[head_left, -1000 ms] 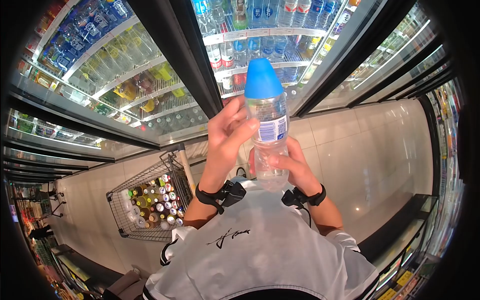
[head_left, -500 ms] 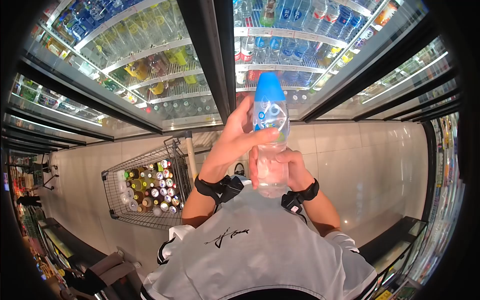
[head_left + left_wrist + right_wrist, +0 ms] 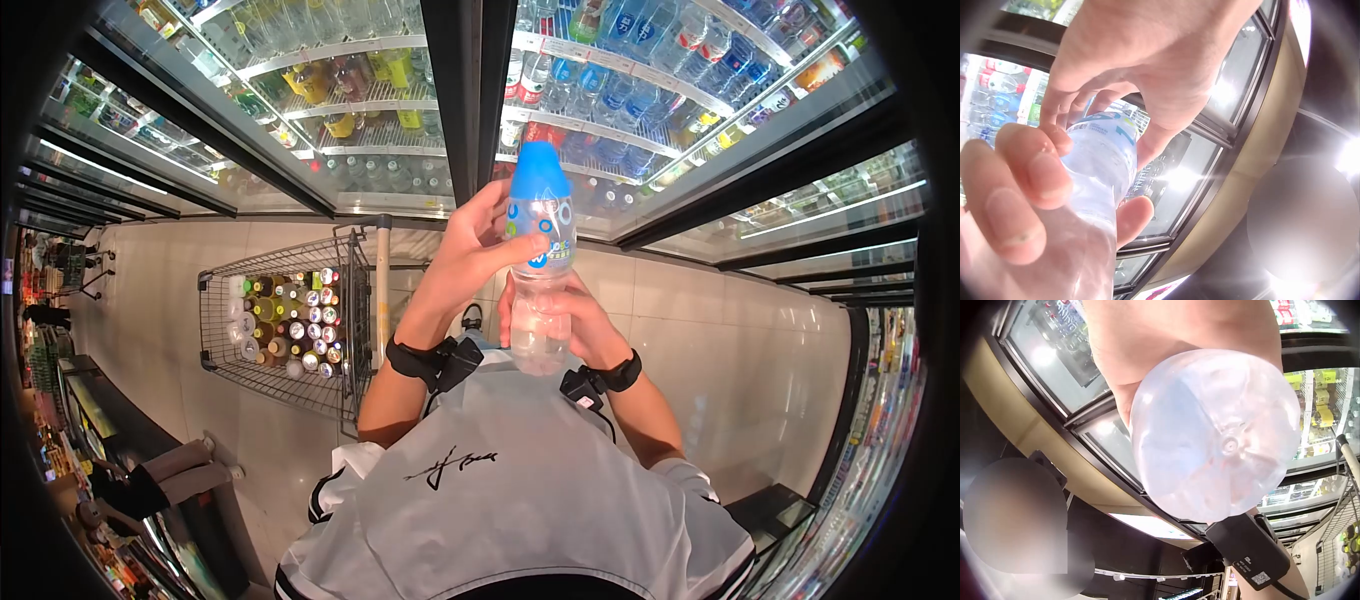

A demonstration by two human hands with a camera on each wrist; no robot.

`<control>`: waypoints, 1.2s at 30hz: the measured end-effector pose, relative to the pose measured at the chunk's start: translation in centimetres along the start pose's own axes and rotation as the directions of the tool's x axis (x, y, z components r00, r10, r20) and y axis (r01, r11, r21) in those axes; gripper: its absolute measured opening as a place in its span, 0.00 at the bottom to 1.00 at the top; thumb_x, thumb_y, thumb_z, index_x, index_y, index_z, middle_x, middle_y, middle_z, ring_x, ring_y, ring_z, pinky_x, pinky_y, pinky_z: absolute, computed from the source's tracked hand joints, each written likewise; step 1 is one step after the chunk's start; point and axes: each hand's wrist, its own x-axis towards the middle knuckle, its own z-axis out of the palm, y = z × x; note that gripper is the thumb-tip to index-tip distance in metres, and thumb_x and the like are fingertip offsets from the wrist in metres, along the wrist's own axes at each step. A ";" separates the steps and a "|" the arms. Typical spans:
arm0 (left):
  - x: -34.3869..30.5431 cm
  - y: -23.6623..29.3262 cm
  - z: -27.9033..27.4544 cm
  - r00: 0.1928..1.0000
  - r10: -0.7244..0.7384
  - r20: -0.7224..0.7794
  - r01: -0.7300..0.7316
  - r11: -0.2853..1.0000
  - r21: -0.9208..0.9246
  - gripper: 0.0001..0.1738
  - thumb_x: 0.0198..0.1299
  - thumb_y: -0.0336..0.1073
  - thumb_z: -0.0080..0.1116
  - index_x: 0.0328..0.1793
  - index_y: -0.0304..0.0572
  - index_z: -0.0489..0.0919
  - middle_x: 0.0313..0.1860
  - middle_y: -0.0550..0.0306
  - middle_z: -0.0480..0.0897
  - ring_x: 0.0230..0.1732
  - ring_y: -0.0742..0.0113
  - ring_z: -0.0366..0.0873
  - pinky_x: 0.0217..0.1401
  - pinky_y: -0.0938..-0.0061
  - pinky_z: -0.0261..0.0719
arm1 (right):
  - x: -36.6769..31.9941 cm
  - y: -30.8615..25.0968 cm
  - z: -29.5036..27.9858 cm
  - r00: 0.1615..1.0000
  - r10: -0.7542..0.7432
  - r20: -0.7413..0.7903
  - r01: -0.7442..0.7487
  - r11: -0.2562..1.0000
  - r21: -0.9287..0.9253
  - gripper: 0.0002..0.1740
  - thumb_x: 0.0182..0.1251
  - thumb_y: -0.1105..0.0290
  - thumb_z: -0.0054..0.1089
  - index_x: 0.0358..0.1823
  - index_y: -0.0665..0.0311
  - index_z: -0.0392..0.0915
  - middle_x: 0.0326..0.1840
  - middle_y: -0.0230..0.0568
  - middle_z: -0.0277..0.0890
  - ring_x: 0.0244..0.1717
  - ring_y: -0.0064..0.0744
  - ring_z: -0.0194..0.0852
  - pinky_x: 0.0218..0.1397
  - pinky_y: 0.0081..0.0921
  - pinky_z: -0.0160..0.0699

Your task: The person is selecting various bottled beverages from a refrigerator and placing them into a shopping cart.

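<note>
A clear plastic water bottle [image 3: 543,262] with a tall blue cap [image 3: 540,172] is held up in front of the chest by both hands. My left hand [image 3: 474,252] grips its upper part, the thumb lying across the printed label [image 3: 553,250]. Lower down, my right hand [image 3: 582,318] holds the body from the other side. In the left wrist view, the left fingers curl round the label, with fingertips of the right hand [image 3: 1019,187] on the body below. The bottle's round base [image 3: 1225,440] fills the middle of the right wrist view and hides most of the right fingers.
To the left stands a wire shopping cart [image 3: 285,355] loaded with several bottles [image 3: 295,320]. Glass-door coolers with drink shelves [image 3: 610,70] line the front, split by a dark door frame [image 3: 470,100]. Another person [image 3: 165,478] is at lower left. Tiled floor [image 3: 720,320] lies between.
The bottle has been turned about its length, from a barcode side to the colourful label front. The left thumb has shifted over the label. The head view has swung, so the coolers sit differently.
</note>
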 end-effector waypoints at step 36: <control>2.3 -2.2 -12.4 0.949 -0.152 -0.277 -0.038 0.817 -0.576 0.23 0.60 0.46 0.59 0.53 0.36 0.75 0.43 0.45 0.83 0.40 0.51 0.85 0.46 0.58 0.87 | 19.2 -15.6 0.3 0.316 -0.944 0.094 0.020 -0.092 -0.996 0.34 0.57 0.54 0.77 0.57 0.70 0.74 0.43 0.48 0.82 0.38 0.38 0.83 0.38 0.31 0.79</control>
